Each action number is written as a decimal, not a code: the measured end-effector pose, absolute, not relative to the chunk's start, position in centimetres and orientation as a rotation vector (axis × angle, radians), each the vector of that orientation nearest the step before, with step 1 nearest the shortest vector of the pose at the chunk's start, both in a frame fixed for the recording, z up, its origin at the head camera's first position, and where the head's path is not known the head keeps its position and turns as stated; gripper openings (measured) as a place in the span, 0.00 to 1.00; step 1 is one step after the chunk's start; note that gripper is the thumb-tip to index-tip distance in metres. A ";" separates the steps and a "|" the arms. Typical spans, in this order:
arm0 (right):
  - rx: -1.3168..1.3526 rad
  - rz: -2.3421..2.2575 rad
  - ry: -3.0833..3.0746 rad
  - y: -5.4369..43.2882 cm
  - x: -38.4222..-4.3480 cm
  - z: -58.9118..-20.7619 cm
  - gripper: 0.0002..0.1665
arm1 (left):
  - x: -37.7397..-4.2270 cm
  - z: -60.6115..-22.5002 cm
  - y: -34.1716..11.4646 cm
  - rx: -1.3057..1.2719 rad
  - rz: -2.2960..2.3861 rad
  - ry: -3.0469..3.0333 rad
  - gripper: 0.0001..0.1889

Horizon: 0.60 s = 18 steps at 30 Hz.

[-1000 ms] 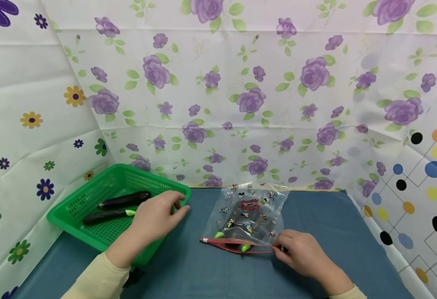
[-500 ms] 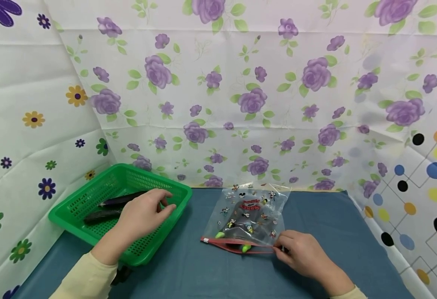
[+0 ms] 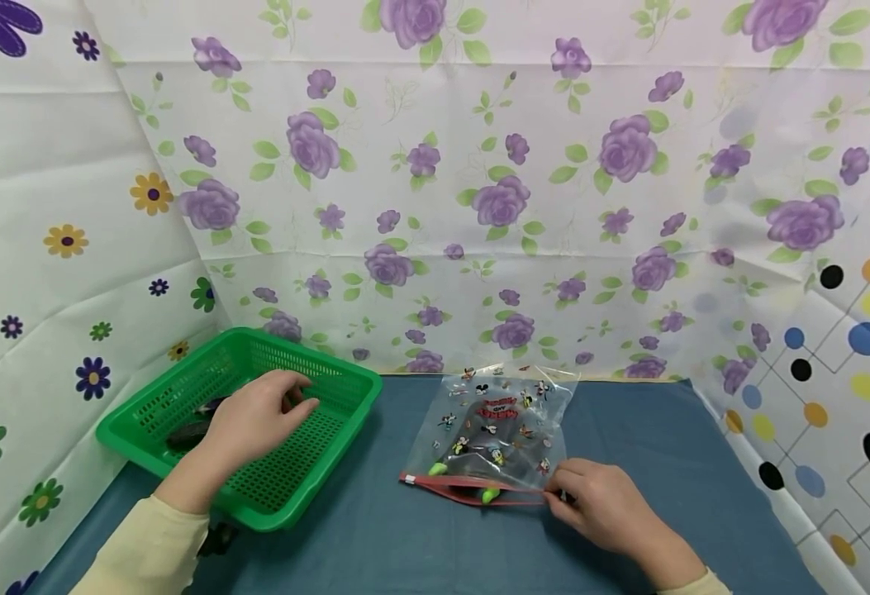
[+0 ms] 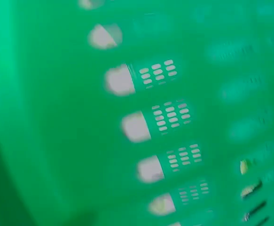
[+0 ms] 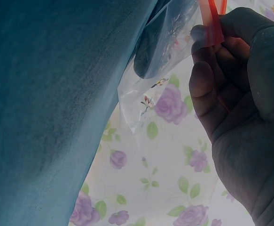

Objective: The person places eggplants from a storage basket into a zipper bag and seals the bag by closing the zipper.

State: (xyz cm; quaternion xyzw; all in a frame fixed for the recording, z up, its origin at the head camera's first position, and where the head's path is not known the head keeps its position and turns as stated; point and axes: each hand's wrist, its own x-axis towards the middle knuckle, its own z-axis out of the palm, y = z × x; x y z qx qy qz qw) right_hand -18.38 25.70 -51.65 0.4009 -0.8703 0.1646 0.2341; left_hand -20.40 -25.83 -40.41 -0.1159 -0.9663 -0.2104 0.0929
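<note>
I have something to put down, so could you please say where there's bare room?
Bare cloth lies between the basket and the bag, and right of the bag, beyond the right hand. It is crowded at the basket's left, where the left hand partly hides eggplants, and at the bag's mouth, which the right hand pinches.

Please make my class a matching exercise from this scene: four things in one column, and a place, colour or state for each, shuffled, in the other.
Things
1. Perforated basket
2. Zip bag
3. Left grip
4. Right grip

Descriptions
A. Pinching one end of the red zip edge
B. Clear, printed with cartoon figures
C. Over the perforated basket, reaching in from the near side
D. Solid green

Right pairs: 1-D, 2-B, 3-C, 4-A
</note>
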 end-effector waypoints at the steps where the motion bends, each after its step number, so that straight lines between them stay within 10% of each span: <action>1: 1.101 0.454 -2.390 25.7 -18.4 -51.7 0.14 | -20.5 -40.4 -26.1 -0.342 -0.625 -2.873 0.18; 18: 1.097 0.461 -2.402 25.7 -18.4 -51.7 0.14 | -22.1 -41.7 -29.9 -0.292 -0.622 -2.936 0.21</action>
